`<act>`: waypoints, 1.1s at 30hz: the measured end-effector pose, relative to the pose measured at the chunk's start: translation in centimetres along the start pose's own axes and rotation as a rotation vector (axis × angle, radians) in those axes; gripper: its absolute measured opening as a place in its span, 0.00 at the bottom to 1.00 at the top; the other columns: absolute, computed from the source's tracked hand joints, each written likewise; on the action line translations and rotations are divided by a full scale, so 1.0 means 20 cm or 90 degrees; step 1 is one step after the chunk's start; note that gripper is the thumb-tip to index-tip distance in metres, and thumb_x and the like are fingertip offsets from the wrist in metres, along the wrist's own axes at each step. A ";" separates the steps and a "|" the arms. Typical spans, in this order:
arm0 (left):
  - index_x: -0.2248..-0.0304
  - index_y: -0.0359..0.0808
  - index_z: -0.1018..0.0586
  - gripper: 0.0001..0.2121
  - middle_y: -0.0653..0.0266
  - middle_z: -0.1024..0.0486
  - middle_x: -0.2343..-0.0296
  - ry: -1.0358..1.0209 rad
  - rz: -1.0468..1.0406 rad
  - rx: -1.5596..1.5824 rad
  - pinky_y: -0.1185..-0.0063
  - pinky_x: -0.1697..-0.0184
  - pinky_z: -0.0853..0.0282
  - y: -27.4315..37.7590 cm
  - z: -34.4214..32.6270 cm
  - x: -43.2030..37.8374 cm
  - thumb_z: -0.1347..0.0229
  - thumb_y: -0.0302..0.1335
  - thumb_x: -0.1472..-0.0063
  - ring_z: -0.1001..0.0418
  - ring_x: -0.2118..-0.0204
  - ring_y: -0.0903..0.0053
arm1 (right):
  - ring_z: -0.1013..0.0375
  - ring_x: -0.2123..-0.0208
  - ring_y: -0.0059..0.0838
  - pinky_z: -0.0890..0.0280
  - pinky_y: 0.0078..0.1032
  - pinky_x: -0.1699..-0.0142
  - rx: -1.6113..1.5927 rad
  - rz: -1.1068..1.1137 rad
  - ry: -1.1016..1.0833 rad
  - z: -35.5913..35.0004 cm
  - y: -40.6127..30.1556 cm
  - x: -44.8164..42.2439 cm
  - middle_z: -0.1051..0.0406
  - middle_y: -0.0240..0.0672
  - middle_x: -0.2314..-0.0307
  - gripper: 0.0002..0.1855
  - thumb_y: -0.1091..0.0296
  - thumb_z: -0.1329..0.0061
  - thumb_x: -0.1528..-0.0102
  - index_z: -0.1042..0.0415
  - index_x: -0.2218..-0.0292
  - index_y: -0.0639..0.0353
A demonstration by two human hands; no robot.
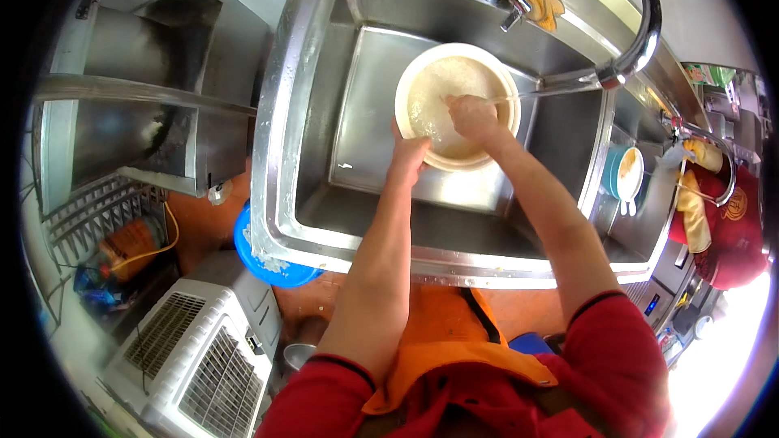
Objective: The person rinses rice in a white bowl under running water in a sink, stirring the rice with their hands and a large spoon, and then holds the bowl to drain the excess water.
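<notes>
A round cream-coloured bowl (406, 76) is in the stainless-steel sink (377, 134), holding cloudy water with pale grains at the bottom that look like rice. My left hand (409, 155) grips the bowl's near left rim, thumb over the edge. My right hand (473, 117) is over the right half of the bowl, fingertips at the water; its fingers are curled and whether they hold anything is hidden. From the curved chrome faucet (648, 18), a thin stream of water runs leftward in the picture into the bowl, passing beside my right hand.
An orange cloth or glove (538, 0) hangs behind the faucet base. In the sink compartment at right stands a teal container (611, 170) with white spoon-like handles. A co-worker in red with yellow gloves (694, 213) is at far right. A blue basin (268, 261) sits below the sink's left corner.
</notes>
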State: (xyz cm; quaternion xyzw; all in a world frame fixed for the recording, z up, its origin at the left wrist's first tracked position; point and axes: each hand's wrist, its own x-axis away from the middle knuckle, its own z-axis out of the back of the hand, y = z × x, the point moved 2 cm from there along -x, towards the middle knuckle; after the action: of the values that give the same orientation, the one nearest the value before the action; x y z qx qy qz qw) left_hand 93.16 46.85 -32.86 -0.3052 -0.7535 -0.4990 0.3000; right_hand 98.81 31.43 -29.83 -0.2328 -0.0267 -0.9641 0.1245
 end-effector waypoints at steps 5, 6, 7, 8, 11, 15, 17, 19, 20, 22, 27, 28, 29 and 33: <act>0.46 0.51 0.52 0.37 0.58 0.40 0.54 0.014 0.029 0.011 0.71 0.65 0.25 0.05 -0.04 0.06 0.52 0.15 0.53 0.33 0.54 0.67 | 0.26 0.68 0.34 0.31 0.35 0.68 0.040 0.147 -0.098 0.42 0.06 0.27 0.27 0.37 0.73 0.13 0.70 0.59 0.48 0.28 0.61 0.54; 0.45 0.52 0.53 0.37 0.57 0.40 0.54 0.020 0.024 0.015 0.70 0.65 0.25 0.06 -0.02 0.07 0.52 0.15 0.53 0.33 0.54 0.66 | 0.26 0.68 0.34 0.31 0.35 0.68 0.042 0.152 -0.098 0.50 0.04 0.30 0.27 0.37 0.73 0.13 0.70 0.59 0.48 0.28 0.61 0.54; 0.45 0.52 0.53 0.37 0.57 0.40 0.54 0.025 0.025 0.018 0.70 0.65 0.25 0.06 -0.01 0.07 0.52 0.15 0.53 0.33 0.54 0.66 | 0.25 0.68 0.35 0.31 0.35 0.68 0.118 0.175 -0.172 0.56 0.02 0.32 0.27 0.36 0.74 0.12 0.69 0.59 0.48 0.28 0.62 0.53; 0.45 0.52 0.54 0.38 0.57 0.41 0.53 0.029 0.033 0.009 0.69 0.65 0.25 0.06 0.01 0.06 0.52 0.15 0.53 0.33 0.54 0.66 | 0.25 0.69 0.36 0.31 0.34 0.67 0.194 0.196 -0.246 0.57 0.01 0.34 0.27 0.34 0.76 0.11 0.68 0.59 0.48 0.28 0.62 0.52; 0.44 0.52 0.56 0.39 0.57 0.40 0.54 0.008 0.020 -0.009 0.71 0.71 0.26 0.03 -0.04 0.04 0.53 0.16 0.54 0.32 0.57 0.65 | 0.25 0.68 0.36 0.31 0.33 0.68 0.287 0.302 -0.167 0.04 0.10 0.26 0.26 0.32 0.75 0.11 0.66 0.59 0.47 0.25 0.64 0.51; 0.44 0.52 0.57 0.40 0.56 0.39 0.55 0.022 -0.018 -0.031 0.71 0.74 0.26 0.02 -0.03 0.03 0.53 0.17 0.54 0.30 0.59 0.64 | 0.26 0.65 0.35 0.31 0.31 0.65 0.127 0.101 -0.300 0.22 -0.03 0.15 0.26 0.37 0.68 0.12 0.62 0.58 0.48 0.25 0.63 0.50; 0.44 0.53 0.57 0.40 0.56 0.39 0.54 0.005 0.011 -0.031 0.70 0.73 0.26 -0.01 0.00 -0.01 0.53 0.17 0.54 0.30 0.59 0.64 | 0.26 0.65 0.36 0.32 0.31 0.64 0.005 0.068 -0.205 0.14 0.02 0.19 0.27 0.37 0.67 0.13 0.61 0.57 0.48 0.25 0.62 0.49; 0.44 0.53 0.57 0.39 0.56 0.39 0.54 -0.018 0.027 -0.025 0.69 0.72 0.25 0.02 -0.02 -0.04 0.53 0.17 0.53 0.30 0.58 0.63 | 0.27 0.64 0.36 0.32 0.31 0.62 -0.103 0.032 -0.096 0.16 0.10 0.22 0.27 0.38 0.65 0.14 0.61 0.57 0.48 0.26 0.60 0.48; 0.44 0.54 0.57 0.40 0.56 0.39 0.54 -0.006 0.026 -0.028 0.68 0.71 0.25 0.06 -0.03 0.00 0.53 0.17 0.53 0.30 0.57 0.63 | 0.27 0.64 0.37 0.32 0.32 0.61 -0.171 -0.019 -0.042 0.17 0.12 0.25 0.27 0.37 0.65 0.15 0.59 0.56 0.49 0.27 0.59 0.46; 0.44 0.55 0.57 0.40 0.56 0.39 0.54 0.005 0.028 -0.031 0.68 0.70 0.25 0.06 -0.04 0.00 0.53 0.17 0.53 0.31 0.57 0.63 | 0.27 0.64 0.39 0.33 0.32 0.61 -0.238 -0.072 0.012 0.17 0.20 0.30 0.27 0.37 0.66 0.16 0.58 0.56 0.49 0.27 0.58 0.45; 0.43 0.56 0.59 0.41 0.57 0.39 0.53 0.011 0.041 -0.047 0.68 0.68 0.25 0.04 0.01 -0.01 0.53 0.17 0.52 0.31 0.57 0.64 | 0.27 0.67 0.43 0.33 0.35 0.62 -0.247 -0.150 0.023 0.27 0.26 0.24 0.27 0.43 0.70 0.17 0.56 0.55 0.49 0.28 0.58 0.48; 0.43 0.56 0.59 0.41 0.57 0.39 0.53 0.013 0.041 -0.048 0.68 0.68 0.25 0.05 0.01 0.00 0.53 0.17 0.52 0.31 0.57 0.64 | 0.27 0.67 0.43 0.33 0.35 0.62 -0.266 -0.157 0.054 0.25 0.28 0.18 0.28 0.44 0.70 0.16 0.56 0.55 0.49 0.28 0.59 0.49; 0.43 0.56 0.59 0.41 0.57 0.40 0.53 0.010 0.054 -0.069 0.68 0.68 0.25 0.06 -0.03 0.01 0.53 0.17 0.53 0.31 0.57 0.65 | 0.27 0.68 0.43 0.33 0.36 0.63 -0.263 -0.163 0.067 0.07 0.35 0.09 0.27 0.44 0.71 0.14 0.57 0.57 0.47 0.27 0.64 0.54; 0.43 0.56 0.59 0.41 0.57 0.41 0.52 0.011 0.047 -0.090 0.68 0.69 0.26 0.09 -0.08 0.05 0.52 0.18 0.53 0.32 0.56 0.65 | 0.27 0.68 0.43 0.33 0.37 0.64 -0.092 -0.074 0.053 -0.14 0.14 -0.11 0.27 0.45 0.72 0.13 0.60 0.60 0.46 0.29 0.66 0.56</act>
State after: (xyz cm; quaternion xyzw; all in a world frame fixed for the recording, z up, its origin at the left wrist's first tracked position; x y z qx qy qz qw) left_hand 94.10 46.04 -30.58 -0.3485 -0.7020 -0.5425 0.3025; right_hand 100.16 28.92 -33.44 -0.1990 0.0344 -0.9780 0.0522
